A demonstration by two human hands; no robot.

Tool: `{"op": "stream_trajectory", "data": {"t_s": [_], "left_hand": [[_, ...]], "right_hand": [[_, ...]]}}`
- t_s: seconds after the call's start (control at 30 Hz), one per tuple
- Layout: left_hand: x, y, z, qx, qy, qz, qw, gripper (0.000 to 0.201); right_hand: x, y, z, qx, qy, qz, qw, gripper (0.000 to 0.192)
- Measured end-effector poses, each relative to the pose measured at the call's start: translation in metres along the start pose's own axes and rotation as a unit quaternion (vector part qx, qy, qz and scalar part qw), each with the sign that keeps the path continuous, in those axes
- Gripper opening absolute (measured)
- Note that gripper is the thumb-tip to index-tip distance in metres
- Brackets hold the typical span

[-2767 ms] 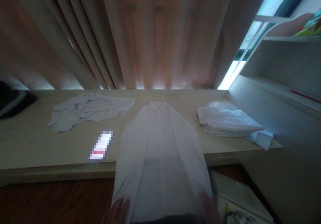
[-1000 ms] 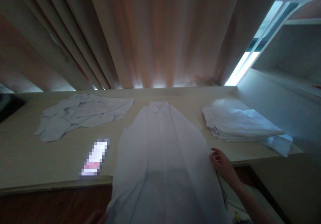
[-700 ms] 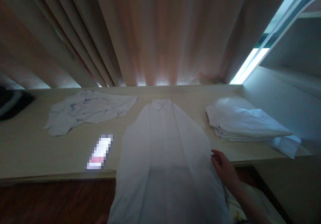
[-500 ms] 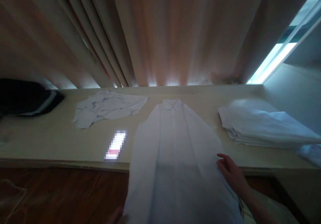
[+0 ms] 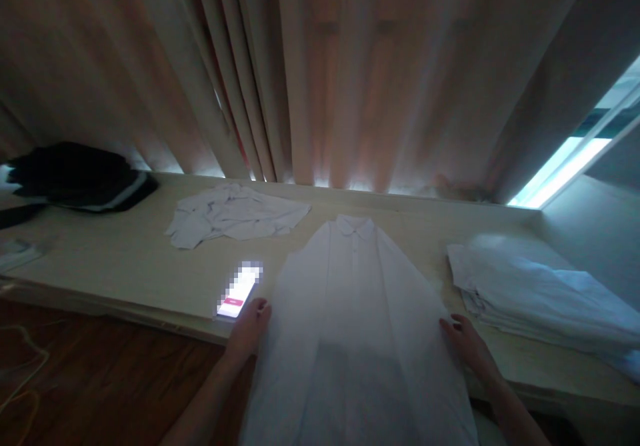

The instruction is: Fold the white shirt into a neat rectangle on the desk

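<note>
Mostly smooth white cloth shirt [image 5: 354,313]

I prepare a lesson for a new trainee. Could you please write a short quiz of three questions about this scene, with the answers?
1. Choose: the collar of the white collared shirt points:
A) left
B) toward the viewer
C) away from the viewer
2. True or false: the smartphone lies nearer the left hand than the right hand.
3. Fill in: the folded white clothes lie to the ___ of the shirt.

Key: 1 C; 2 true; 3 right.
</note>
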State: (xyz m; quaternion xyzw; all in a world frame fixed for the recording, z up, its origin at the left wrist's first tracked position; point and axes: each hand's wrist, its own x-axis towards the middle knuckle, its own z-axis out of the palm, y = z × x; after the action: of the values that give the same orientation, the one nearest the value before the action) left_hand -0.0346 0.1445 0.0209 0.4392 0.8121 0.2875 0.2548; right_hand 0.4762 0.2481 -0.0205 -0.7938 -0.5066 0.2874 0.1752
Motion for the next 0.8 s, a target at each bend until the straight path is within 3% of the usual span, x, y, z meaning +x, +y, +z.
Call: {"op": "stream_trajectory", "data": {"t_s": [0.13, 0.27, 0.5, 0.6, 0.8], "left_hand": [[0.039, 0.017, 0.018, -0.019, 0.019, -0.018, 0.999, 0.030], [0.059, 0.016, 0.030, -0.022, -0.003, -0.025, 0.999, 0.030], [0.075, 0.009, 0.028, -0.037, -0.075, 0.003, 0.997, 0.036], [0.079, 0.003, 0.025, -0.066, -0.108, -0.003, 0.992, 0.043], [0.080, 0.001, 0.023, -0.101, -0.122, -0.002, 0.987, 0.050]], "right_hand": [[0.012, -0.012, 0.000, -0.016, 0.011, 0.015, 1.000, 0.065], [0.019, -0.019, -0.005, 0.017, -0.019, 0.037, 0.999, 0.044], [0.028, -0.010, -0.008, 0.093, -0.073, 0.069, 0.991, 0.024], [0.029, -0.005, -0.011, 0.143, -0.086, 0.072, 0.983, 0.023], [0.024, -0.009, -0.013, 0.211, -0.109, 0.086, 0.968, 0.025]]}}
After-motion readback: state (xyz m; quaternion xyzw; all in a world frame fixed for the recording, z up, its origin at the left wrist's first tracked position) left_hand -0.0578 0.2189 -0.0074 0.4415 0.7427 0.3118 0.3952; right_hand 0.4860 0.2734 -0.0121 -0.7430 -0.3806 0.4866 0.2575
